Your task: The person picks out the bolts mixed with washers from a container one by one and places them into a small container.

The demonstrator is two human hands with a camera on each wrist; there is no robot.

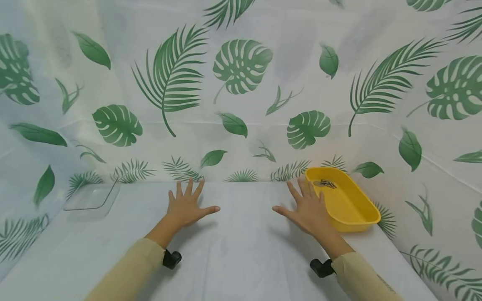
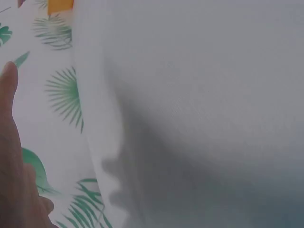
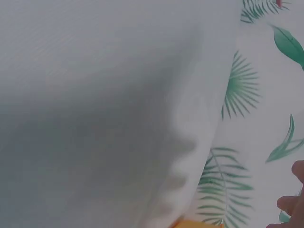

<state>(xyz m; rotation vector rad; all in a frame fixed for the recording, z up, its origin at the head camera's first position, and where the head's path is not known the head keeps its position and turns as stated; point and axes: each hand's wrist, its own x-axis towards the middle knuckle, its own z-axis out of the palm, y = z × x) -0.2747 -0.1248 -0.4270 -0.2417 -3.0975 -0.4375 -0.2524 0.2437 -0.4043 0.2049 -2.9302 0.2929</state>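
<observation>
a plain yellow tray [image 1: 348, 205] just beside the right hand [image 1: 310, 213]; beige sleeves [image 1: 128, 271] behind the hands, white bench [image 1: 241, 259] below, white cloth [image 1: 263, 21] with green leaves beyond.

Wears a beige left sleeve [image 1: 129, 269] and matching right sleeve [image 1: 361, 276], long, ending near the wrists, with a short darker mark [image 1: 385, 283] on the right. Carries, 1 per wrist, a small black left camera [image 1: 172, 259] and a like-shaped right camera [image 1: 321, 268], both stubby with rounded ends.

Bright head view, soft shadows [image 1: 193, 231] on tabletop [image 1: 241, 259], dim wrist views
</observation>
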